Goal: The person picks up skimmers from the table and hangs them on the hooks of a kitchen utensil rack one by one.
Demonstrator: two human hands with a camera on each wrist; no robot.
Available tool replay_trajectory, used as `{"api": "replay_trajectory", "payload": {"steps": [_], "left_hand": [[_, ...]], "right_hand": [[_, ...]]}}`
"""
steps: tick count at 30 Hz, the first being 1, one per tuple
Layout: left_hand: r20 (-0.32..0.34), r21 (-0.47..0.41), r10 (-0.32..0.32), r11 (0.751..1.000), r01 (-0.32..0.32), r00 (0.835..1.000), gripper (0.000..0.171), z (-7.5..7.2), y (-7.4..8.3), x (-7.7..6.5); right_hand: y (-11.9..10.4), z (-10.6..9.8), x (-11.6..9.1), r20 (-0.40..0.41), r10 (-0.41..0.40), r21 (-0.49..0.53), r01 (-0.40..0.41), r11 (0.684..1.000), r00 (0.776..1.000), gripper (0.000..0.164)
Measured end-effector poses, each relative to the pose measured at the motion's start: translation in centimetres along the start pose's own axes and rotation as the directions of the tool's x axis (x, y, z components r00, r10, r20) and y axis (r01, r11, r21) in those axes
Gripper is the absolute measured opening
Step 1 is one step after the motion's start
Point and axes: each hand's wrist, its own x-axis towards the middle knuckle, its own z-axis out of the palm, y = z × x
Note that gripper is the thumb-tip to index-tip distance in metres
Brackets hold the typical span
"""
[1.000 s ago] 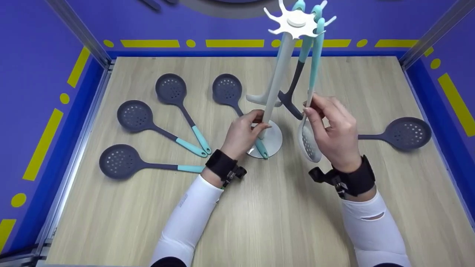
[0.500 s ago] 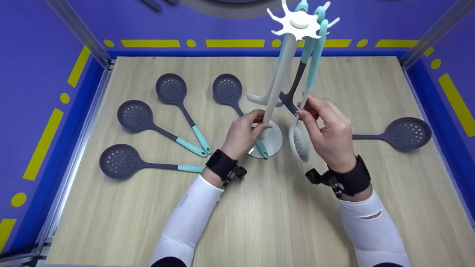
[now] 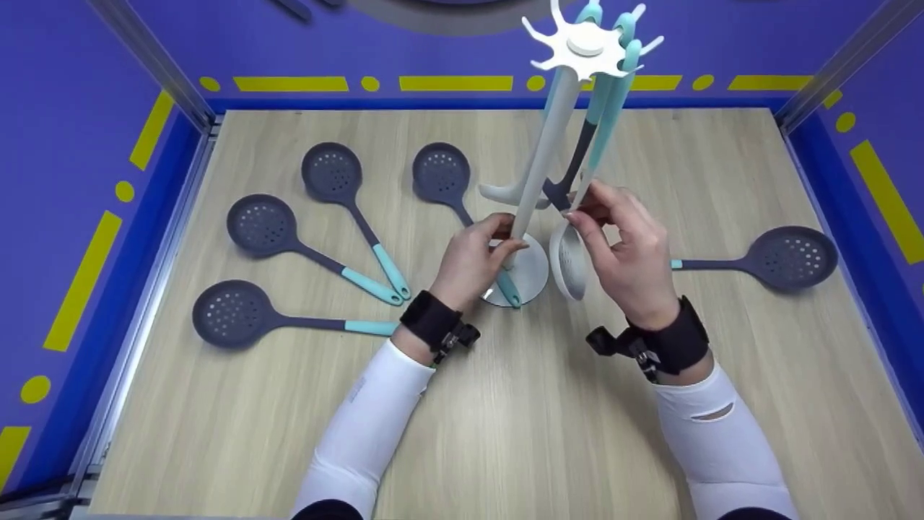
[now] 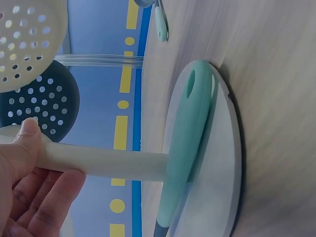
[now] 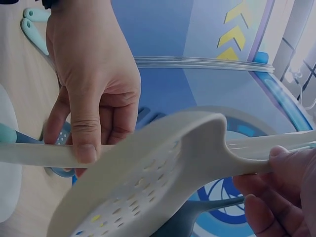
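My left hand (image 3: pixel 469 261) grips the white pole (image 3: pixel 546 148) of a utensil stand low down, just above its round base (image 3: pixel 535 278). With thumb and fingers my right hand (image 3: pixel 629 253) pinches the shaft of a white slotted skimmer (image 3: pixel 567 261) just above its bowl. The skimmer's teal handle reaches up to a hook of the stand's white top (image 3: pixel 585 40). Beside it hangs a dark grey utensil (image 3: pixel 582 153) with a teal handle; a white one hangs behind the pole. Across the base lies the teal handle (image 4: pixel 183 138) of a grey skimmer (image 3: pixel 441 172).
To the left lie several grey skimmers with teal handles, among them an upper one (image 3: pixel 331 172) and a lower one (image 3: pixel 232 314). Another grey skimmer (image 3: pixel 791 258) lies at the right, its handle partly behind my right hand. Blue panels (image 3: pixel 65 180) border the wooden table (image 3: pixel 520 433).
My right hand has moved left, swinging the white skimmer's bowl closer to the pole and base. The stand's top has shifted slightly right. My left hand keeps its grip low on the pole.
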Motion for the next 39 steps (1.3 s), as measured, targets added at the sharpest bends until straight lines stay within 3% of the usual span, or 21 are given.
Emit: {"api": "replay_trajectory", "payload": {"steps": [13,39], "left_hand": [[0.017,-0.005,-0.025,1.0,0.025,1.0,0.028,-0.2,0.1,0.0],[0.008,0.024,0.013,1.0,-0.013,1.0,0.028,-0.2,0.1,-0.1]], "right_hand": [[0.4,0.6,0.1,0.033,0.024,-0.002,-0.024,1.0,0.999,0.037],[0.8,1.5,0.2,0.021,0.075,0.04,-0.075,0.996,0.997,0.039]]}}
